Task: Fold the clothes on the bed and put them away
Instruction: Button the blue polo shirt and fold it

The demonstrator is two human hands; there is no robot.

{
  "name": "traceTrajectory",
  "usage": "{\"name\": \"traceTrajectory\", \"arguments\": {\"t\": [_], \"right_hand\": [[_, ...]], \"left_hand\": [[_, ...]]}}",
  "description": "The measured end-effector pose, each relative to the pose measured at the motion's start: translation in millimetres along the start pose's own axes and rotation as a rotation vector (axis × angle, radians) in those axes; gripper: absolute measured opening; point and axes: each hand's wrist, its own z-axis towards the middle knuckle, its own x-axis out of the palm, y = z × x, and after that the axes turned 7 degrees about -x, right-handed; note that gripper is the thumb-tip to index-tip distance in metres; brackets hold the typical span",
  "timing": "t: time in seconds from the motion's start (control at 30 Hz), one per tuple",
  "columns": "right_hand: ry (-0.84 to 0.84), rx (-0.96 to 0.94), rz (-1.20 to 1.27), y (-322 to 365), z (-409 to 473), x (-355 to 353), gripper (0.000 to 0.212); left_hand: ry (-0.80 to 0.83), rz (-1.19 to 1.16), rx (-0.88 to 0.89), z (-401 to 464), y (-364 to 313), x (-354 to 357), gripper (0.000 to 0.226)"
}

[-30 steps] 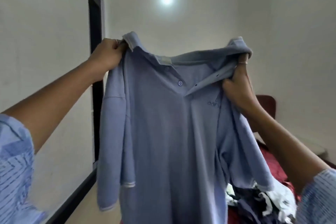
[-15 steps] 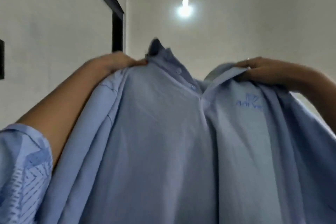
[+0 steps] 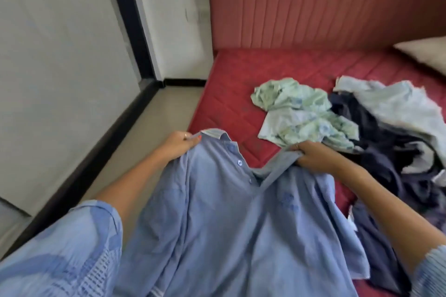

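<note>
A light blue polo shirt (image 3: 217, 219) is spread front up over the near corner of the red bed (image 3: 231, 79). My left hand (image 3: 177, 146) grips its left shoulder by the collar. My right hand (image 3: 313, 155) grips the right side of the collar and placket. Beyond the shirt lie a crumpled pale green patterned garment (image 3: 304, 113), dark navy clothes (image 3: 376, 152) and a pale grey-blue garment (image 3: 395, 103), all unfolded.
A red padded headboard (image 3: 313, 2) stands at the back, with a beige pillow (image 3: 427, 55) at the far right. To the left are a strip of beige floor (image 3: 154, 123), a white wall and a black-framed panel (image 3: 125, 19).
The shirt was held up in the air in front of me; both hands have brought it down onto the bed, and my view has dropped from the wall and lamp to the mattress.
</note>
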Motion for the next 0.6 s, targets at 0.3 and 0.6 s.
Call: {"name": "traceTrajectory", "arguments": {"t": [0.3, 0.6], "right_hand": [[-0.155, 0.158, -0.040, -9.0, 59.6, 96.5, 0.057], [-0.715, 0.339, 0.708, 66.4, 15.1, 167.4, 0.011]], "left_hand": [[-0.187, 0.375, 0.020, 59.8, 23.8, 94.7, 0.033], [-0.104, 0.002, 0.209, -16.1, 32.0, 172.7, 0.012]]}}
